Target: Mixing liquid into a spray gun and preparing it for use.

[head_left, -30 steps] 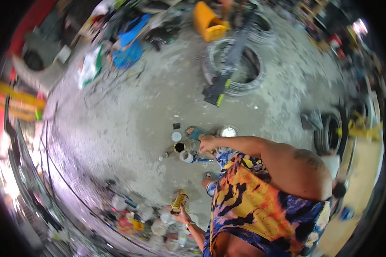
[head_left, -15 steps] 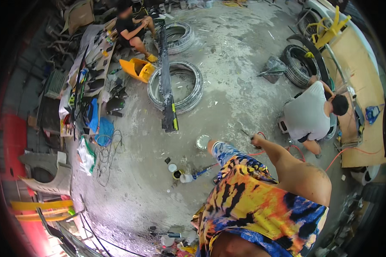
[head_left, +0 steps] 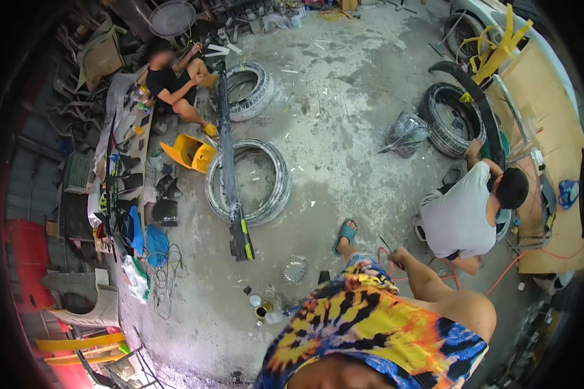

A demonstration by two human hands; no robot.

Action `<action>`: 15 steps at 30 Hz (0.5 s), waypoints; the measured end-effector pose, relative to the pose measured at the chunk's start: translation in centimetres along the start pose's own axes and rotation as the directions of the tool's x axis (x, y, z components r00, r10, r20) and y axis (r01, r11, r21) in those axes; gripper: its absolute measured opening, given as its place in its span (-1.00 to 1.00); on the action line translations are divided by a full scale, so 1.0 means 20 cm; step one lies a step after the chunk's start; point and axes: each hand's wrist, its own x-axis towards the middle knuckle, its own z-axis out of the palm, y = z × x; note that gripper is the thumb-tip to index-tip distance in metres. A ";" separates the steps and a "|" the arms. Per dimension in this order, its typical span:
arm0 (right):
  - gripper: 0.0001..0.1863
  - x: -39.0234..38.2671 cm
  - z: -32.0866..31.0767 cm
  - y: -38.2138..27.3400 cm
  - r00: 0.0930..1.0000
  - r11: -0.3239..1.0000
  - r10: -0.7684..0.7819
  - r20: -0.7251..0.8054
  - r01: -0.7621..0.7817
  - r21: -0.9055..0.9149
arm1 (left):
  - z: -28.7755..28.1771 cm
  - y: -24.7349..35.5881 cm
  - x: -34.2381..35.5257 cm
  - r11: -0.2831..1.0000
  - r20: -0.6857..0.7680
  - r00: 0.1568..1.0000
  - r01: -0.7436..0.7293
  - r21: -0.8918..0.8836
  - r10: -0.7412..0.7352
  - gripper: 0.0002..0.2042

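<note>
My right hand [head_left: 400, 257] hangs low at the end of my outstretched arm, fingers wrapped round a thin dark stick-like tool [head_left: 385, 244]. Its exact kind is too small to make out. Behind and beside this hand, a red hose [head_left: 422, 277] snakes over the floor. My foot in a green slipper [head_left: 346, 235] is on the concrete just left of the tool. My left hand does not show; the tie-dyed shirt fills that side. Left of my foot lies a round clear lid-like disc [head_left: 296, 270], with a small open can [head_left: 261, 312] nearer me.
A long dark panel [head_left: 228, 149] rests across two tires [head_left: 280, 201] ahead. On the right, a person in a grey shirt [head_left: 461, 211] crouches beside another tire [head_left: 428, 117]. A person in black [head_left: 169, 84] sits far left near a yellow part [head_left: 188, 153]. Boards [head_left: 545, 162] line the right.
My view has shifted forward, and my slippered foot now shows. My right hand still grips the thin tool. The seated person's arms have moved apart.
</note>
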 end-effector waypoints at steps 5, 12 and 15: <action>-0.74 0.18 -0.53 -0.50 0.962 0.839 -0.146 -0.231 0.244 0.486 | 0.30 0.59 -0.01 0.999 0.065 0.998 -0.024 0.047 0.021 -0.33; -0.82 0.00 -1.45 -1.41 0.837 -0.030 -0.420 -0.352 0.375 0.927 | 0.74 1.35 0.36 0.992 0.219 0.970 -0.121 0.037 0.110 -0.34; -0.77 -0.33 -1.90 -1.78 0.546 -0.356 -0.582 -0.602 0.494 0.793 | 0.99 1.65 0.55 0.984 0.260 0.954 -0.172 0.054 0.153 -0.33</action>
